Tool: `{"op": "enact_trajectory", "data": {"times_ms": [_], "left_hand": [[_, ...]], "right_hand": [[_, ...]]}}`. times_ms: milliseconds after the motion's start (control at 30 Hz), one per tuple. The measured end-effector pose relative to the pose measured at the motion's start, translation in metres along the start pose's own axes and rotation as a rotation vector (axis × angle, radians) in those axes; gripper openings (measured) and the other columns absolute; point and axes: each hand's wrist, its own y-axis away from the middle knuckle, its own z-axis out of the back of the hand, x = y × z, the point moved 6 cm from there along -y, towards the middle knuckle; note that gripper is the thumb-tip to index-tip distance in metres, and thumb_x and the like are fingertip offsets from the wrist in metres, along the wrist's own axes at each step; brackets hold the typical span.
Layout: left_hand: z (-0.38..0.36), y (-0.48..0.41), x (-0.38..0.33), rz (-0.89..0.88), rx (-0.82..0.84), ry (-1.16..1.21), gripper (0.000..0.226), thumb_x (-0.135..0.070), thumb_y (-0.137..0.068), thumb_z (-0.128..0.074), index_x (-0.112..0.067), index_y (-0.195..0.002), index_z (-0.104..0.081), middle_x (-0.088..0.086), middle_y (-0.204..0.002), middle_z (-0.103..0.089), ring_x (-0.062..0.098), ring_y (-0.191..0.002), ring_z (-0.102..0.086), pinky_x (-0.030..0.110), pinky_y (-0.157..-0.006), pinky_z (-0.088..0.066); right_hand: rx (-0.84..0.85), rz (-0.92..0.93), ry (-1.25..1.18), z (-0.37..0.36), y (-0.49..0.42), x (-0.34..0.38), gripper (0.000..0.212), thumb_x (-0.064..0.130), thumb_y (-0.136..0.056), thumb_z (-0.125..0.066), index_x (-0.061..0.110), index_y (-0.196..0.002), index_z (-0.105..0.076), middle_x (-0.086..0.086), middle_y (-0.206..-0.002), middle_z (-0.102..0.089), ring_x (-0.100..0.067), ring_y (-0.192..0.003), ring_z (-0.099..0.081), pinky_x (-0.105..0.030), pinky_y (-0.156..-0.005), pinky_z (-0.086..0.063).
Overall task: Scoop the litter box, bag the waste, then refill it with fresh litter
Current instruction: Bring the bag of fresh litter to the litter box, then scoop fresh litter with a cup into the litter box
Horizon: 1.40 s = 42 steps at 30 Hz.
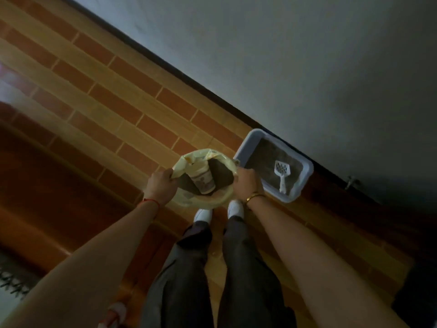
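- A pale yellow plastic bag (186,162) is held open at its mouth, above the floor (94,102) and just in front of the person's feet.
- The bag's left edge is clasped by the left hand (162,183); its grip is closed on the plastic, with the fingers curled over the rim.
- The bag's right edge is pinched by the right hand (246,182); its grip is likewise closed on the plastic.
- A cream cylindrical container (203,181) with a printed label is seen tilted inside the bag, against something dark that cannot be made out.
- The litter box (305,183), grey-blue with a pale rim, is set on the floor against the wall (307,67), just to the right of the bag.
- Brownish litter (264,150) is spread across the box's bottom.
- A white slotted scoop (282,172) is laid on the litter, with its handle towards the box's near end.
- A red cord (151,202) is worn on the left wrist and a gold bangle (254,197) on the right.
- White shoes (203,215) and dark trousers (189,280) are seen below the bag.
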Motion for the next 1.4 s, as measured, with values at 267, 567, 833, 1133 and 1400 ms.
{"op": "enact_trajectory", "data": {"times_ms": [267, 567, 833, 1133, 1400], "left_hand": [[-0.097, -0.105, 0.055, 0.140, -0.171, 0.138, 0.023, -0.014, -0.093, -0.049, -0.003, -0.103, -0.067, 0.015, -0.084, -0.065, 0.030, -0.072, -0.057, 0.032, -0.060, -0.043], [-0.194, -0.211, 0.119, 0.074, -0.252, 0.130, 0.023, -0.014, -0.094, -0.048, -0.010, -0.073, -0.057, 0.008, -0.069, -0.056, 0.025, -0.060, -0.052, 0.026, -0.048, -0.034], [-0.249, -0.254, 0.146, -0.083, -0.298, 0.108, 0.028, -0.019, -0.098, -0.050, -0.007, -0.077, -0.064, 0.006, -0.061, -0.060, 0.021, -0.050, -0.054, 0.022, -0.045, -0.036], [-0.252, -0.267, 0.153, -0.339, -0.433, 0.101, 0.034, -0.028, -0.091, -0.055, -0.014, -0.060, -0.059, -0.004, -0.045, -0.050, 0.010, -0.036, -0.043, 0.019, -0.038, -0.031], [-0.262, -0.275, 0.156, -0.413, -0.488, 0.198, 0.051, -0.049, -0.086, -0.044, -0.008, -0.076, -0.072, 0.003, -0.051, -0.060, 0.015, -0.039, -0.051, 0.029, -0.035, -0.040]], "right_hand": [[-0.007, 0.175, 0.144, -0.071, -0.153, -0.018, 0.020, 0.013, -0.091, -0.050, 0.004, -0.106, -0.060, -0.019, -0.096, -0.066, -0.036, -0.090, -0.064, -0.038, -0.069, -0.049], [-0.018, 0.323, 0.334, -0.162, -0.289, -0.044, 0.017, 0.016, -0.094, -0.051, 0.004, -0.097, -0.062, -0.014, -0.090, -0.065, -0.024, -0.077, -0.062, -0.028, -0.057, -0.040], [-0.135, 0.494, 0.382, -0.211, -0.344, -0.067, 0.022, 0.018, -0.095, -0.046, 0.007, -0.080, -0.058, -0.009, -0.073, -0.056, -0.022, -0.064, -0.055, -0.024, -0.047, -0.034], [-0.348, 0.649, 0.505, -0.212, -0.355, -0.076, 0.025, 0.035, -0.092, -0.047, 0.020, -0.072, -0.049, 0.002, -0.063, -0.051, -0.016, -0.056, -0.051, -0.026, -0.050, -0.034], [-0.377, 1.035, 0.355, -0.233, -0.316, -0.034, 0.023, 0.030, -0.092, -0.051, 0.021, -0.073, -0.043, 0.010, -0.064, -0.041, -0.010, -0.053, -0.040, -0.017, -0.049, -0.030]]}}
